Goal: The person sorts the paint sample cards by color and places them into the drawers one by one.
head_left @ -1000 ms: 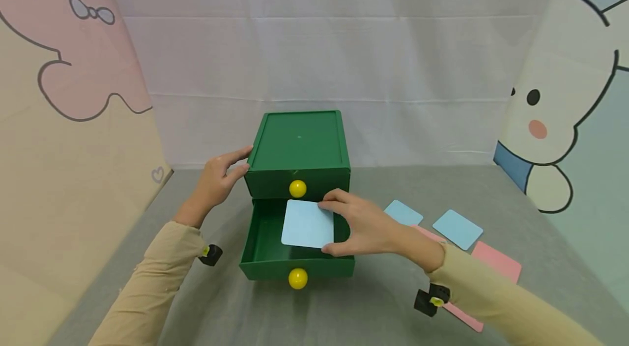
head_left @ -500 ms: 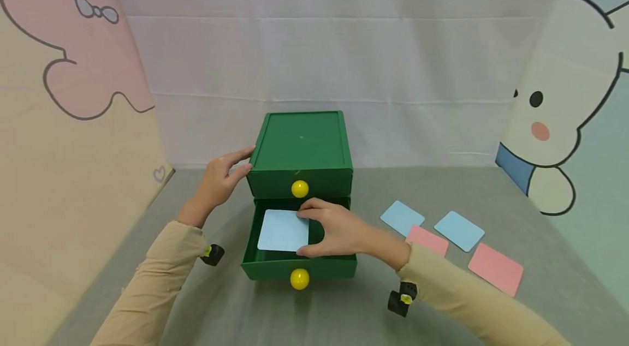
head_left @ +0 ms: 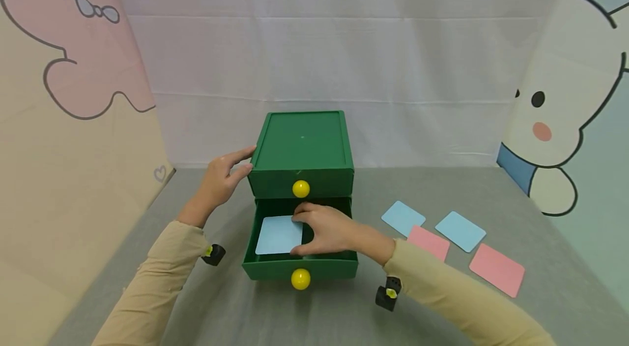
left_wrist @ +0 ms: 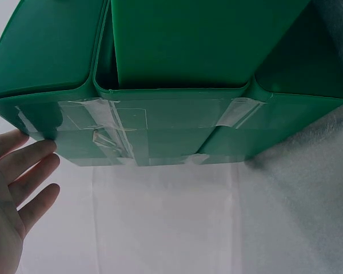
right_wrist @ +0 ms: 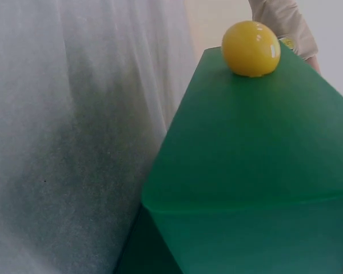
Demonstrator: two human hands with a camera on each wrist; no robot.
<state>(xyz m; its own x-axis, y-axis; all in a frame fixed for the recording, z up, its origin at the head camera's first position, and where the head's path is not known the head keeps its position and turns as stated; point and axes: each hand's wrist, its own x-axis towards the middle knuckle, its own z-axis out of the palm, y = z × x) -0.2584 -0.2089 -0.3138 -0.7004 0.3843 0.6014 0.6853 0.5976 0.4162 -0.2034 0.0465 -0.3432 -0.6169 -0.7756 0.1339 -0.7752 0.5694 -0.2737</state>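
A green cabinet [head_left: 302,141] with two stacked drawers stands mid-table, each drawer with a round yellow knob. Its lower drawer [head_left: 265,270] is pulled out. Inside that drawer my right hand [head_left: 330,228] holds a light blue card [head_left: 277,236] by its right edge, thumb at the near corner and fingers at the far one. The card lies low between the drawer walls. My left hand [head_left: 218,179] rests its fingertips against the cabinet's upper left side, fingers extended. In the left wrist view, those fingers [left_wrist: 37,165] touch the green side wall, which has clear tape across it.
Right of the cabinet lie two more light blue cards [head_left: 460,231] and two pink cards [head_left: 497,269] on the grey tabletop [head_left: 221,302]. A pale curtain [head_left: 319,51] hangs behind. Cartoon-printed panels [head_left: 78,171] flank the table on both sides.
My right hand has moved left and slightly down with the light blue card, from over the drawer's right half into its left half. The left hand keeps its place on the cabinet.
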